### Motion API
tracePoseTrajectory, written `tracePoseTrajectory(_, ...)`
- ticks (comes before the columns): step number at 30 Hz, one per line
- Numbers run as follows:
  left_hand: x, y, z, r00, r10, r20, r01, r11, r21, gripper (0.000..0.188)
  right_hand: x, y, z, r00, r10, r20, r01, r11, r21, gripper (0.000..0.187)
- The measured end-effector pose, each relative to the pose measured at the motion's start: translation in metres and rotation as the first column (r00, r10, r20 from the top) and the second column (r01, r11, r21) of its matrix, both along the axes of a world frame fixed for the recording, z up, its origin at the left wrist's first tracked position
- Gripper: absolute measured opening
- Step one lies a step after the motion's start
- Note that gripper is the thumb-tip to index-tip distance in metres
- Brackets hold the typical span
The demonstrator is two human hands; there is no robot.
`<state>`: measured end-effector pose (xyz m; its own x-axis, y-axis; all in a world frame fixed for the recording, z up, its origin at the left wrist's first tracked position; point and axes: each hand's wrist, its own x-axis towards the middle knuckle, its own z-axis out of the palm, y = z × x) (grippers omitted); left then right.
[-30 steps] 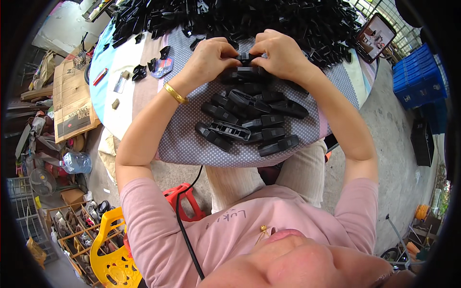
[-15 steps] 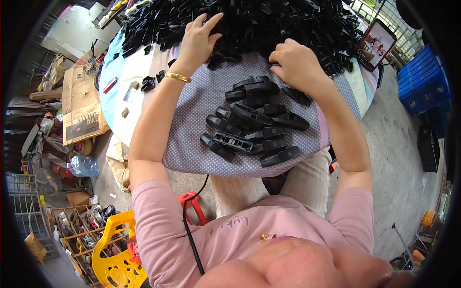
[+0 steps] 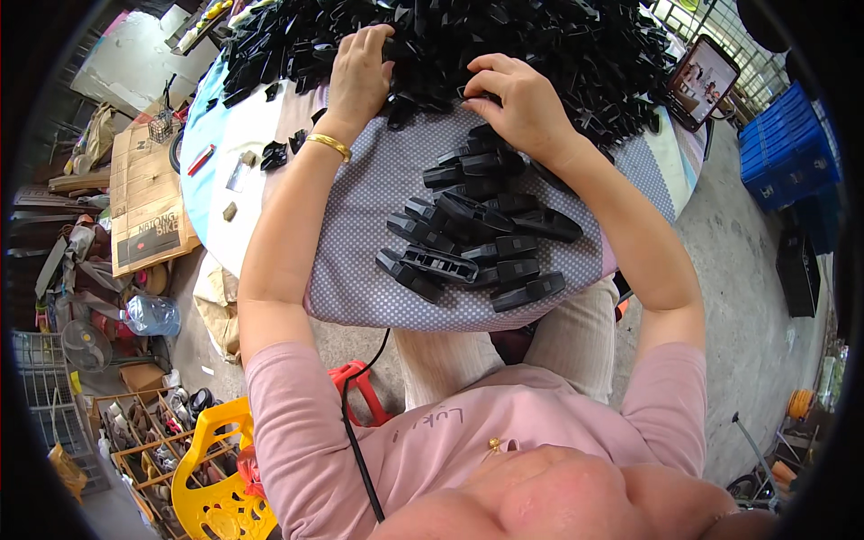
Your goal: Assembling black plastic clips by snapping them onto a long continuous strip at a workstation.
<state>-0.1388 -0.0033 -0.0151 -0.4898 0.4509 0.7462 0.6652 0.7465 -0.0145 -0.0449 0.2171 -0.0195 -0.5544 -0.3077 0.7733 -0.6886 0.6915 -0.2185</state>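
Observation:
A heap of loose black plastic parts (image 3: 531, 45) covers the far side of the table. My left hand (image 3: 360, 76), with a gold bangle at the wrist, is at the heap's near edge, fingers curled around a black plastic part, mostly hidden among the others. To its right, my right hand (image 3: 522, 103) has thumb and fingers bent together on a small dark plastic part, of which only an edge shows at the fingertips. Nearer to me lies a group of longer black plastic pieces (image 3: 477, 216), stacked loosely; one (image 3: 438, 264) has its ribbed hollow side up.
A dotted grey cloth (image 3: 351, 270) covers the table's near part. A phone (image 3: 704, 83) stands upright at the far right. A red lighter-like object (image 3: 202, 160) lies on the left. Blue crates (image 3: 787, 148), a yellow chair (image 3: 211, 477) and cardboard (image 3: 148, 202) surround the table.
My right hand has moved left, toward the left hand, and its fingers now come together in front. My left hand's fingers, spread before, have drawn closer together.

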Motion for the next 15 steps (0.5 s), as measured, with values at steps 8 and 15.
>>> tracePoseTrajectory(8,0.019,-0.001,0.011,0.999,-0.032,0.033,0.019,0.942,0.336,0.036,0.022,-0.011,0.01,0.825,0.358,0.437,-0.268,0.929,-0.255,0.028)
tracePoseTrajectory(15,0.072,0.011,0.026,0.388,-0.51,0.768,0.043,0.842,0.537,0.034,0.029,0.008,0.027,0.684,0.402,0.609,-0.347,0.913,-0.213,0.029)
